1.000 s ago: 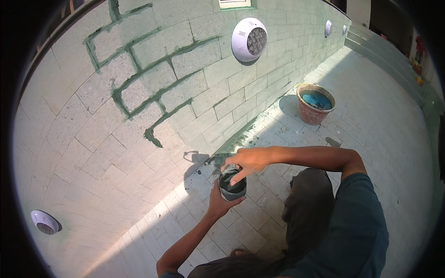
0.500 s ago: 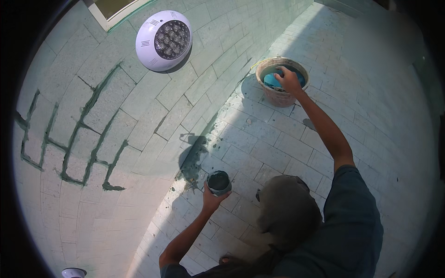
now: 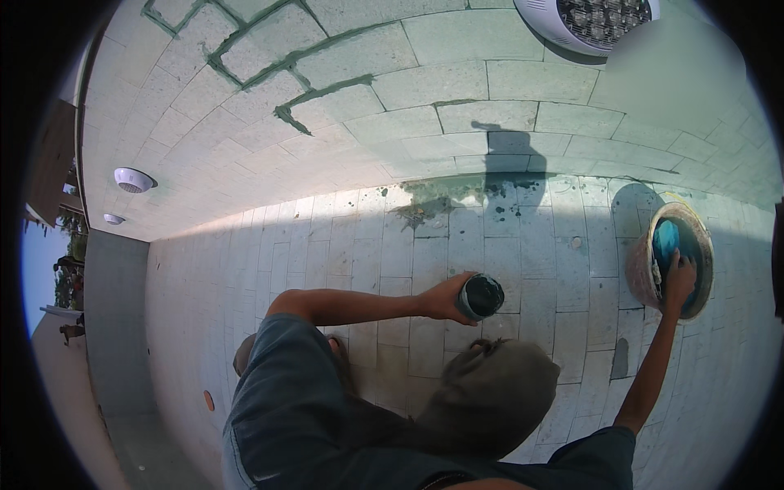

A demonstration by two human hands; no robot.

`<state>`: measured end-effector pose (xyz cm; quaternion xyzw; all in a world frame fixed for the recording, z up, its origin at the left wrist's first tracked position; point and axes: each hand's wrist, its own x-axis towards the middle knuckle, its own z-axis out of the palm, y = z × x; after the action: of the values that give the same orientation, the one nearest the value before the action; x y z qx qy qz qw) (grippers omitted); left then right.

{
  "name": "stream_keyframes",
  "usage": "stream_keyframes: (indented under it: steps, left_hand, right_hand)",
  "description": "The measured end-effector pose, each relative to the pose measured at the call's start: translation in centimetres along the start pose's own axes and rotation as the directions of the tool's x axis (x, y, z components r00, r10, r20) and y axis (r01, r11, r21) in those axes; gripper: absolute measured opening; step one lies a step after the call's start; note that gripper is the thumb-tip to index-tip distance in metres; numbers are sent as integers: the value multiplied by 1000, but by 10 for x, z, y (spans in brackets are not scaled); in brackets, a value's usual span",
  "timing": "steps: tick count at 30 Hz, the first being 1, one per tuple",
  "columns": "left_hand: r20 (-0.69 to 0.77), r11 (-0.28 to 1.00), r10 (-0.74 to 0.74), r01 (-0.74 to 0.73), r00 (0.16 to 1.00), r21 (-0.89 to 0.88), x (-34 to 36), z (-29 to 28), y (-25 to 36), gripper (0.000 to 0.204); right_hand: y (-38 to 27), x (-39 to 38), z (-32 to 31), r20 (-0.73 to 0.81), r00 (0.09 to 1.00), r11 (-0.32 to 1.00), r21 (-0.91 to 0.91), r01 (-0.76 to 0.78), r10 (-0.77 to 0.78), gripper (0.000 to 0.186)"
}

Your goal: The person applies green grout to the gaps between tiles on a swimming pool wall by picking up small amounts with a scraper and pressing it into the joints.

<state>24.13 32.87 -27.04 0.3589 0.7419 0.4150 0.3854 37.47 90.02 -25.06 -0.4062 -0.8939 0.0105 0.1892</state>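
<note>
My left hand (image 3: 449, 302) grips a small round container (image 3: 482, 296) of dark green paste, held above the tiled floor. Over on the right, my right hand (image 3: 679, 282) reaches inside a worn pinkish bucket (image 3: 641, 273), its bent fingers on a soft blue item (image 3: 665, 238), a cloth or sponge; the fingertips are partly hidden there. Dark green paste (image 3: 294, 61) lines several joints of the tiled wall (image 3: 441, 41), and splashes of it (image 3: 420, 204) lie along the foot of that wall.
A large white round light (image 3: 588, 20) is at the top, with smaller ones (image 3: 132, 180) along the wall to the left. The pale tiled floor (image 3: 310, 261) runs to a grey end wall (image 3: 118, 327) at the left. My bent knee (image 3: 498, 384) is below the container.
My right hand left the small container and went into the bucket. My left hand still holds the container. The view has swung, bringing the bucket to the right and the pool's left end into sight.
</note>
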Motion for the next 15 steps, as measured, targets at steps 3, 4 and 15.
stream_keyframes:
  steps: [3,4,15]
  left_hand:
    - [12,997,38,-38,999,65,-13,-6,11,109]
    - [32,994,64,-67,997,92,-14,-12,16,109]
    - [116,987,129,-139,985,83,-96,-117,13,106]
  right_hand:
    - [-45,-13,-40,-26,999,927,371,54,-48,38]
    - [-54,-17,-53,21,999,834,552,19,-37,36]
    - [-184,-134,-55,691,438,777,628,31,-576,32]
